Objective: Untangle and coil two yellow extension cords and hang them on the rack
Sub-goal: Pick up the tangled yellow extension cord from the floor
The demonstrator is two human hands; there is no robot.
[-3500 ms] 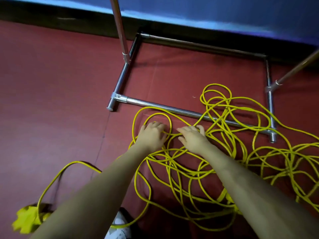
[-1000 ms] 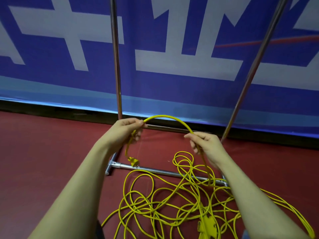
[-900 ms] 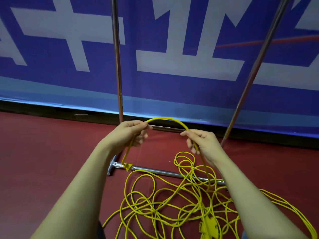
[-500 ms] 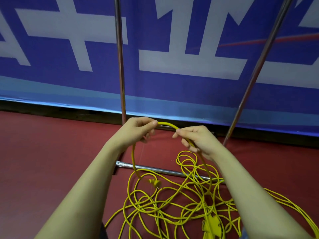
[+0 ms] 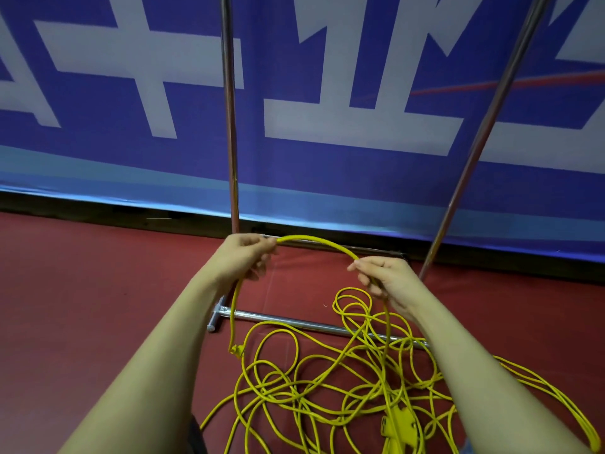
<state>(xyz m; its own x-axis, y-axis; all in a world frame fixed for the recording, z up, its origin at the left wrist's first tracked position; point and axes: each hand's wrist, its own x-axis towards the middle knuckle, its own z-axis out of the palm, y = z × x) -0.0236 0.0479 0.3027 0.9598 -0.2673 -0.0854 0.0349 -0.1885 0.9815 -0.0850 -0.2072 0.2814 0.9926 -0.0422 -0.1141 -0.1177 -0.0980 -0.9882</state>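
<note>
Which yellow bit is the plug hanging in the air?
Find the shiny rack before the blue wall. From the left hand a cord end drops to a small plug. The bigger socket block lies in the floor tangle.

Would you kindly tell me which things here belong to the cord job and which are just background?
In the job:
- yellow extension cord tangle on the floor
- yellow plug end, dangling
- yellow socket block
- chrome tube rack
- left hand and right hand, both holding the cord

Background:
- blue and white banner
- red floor
</note>
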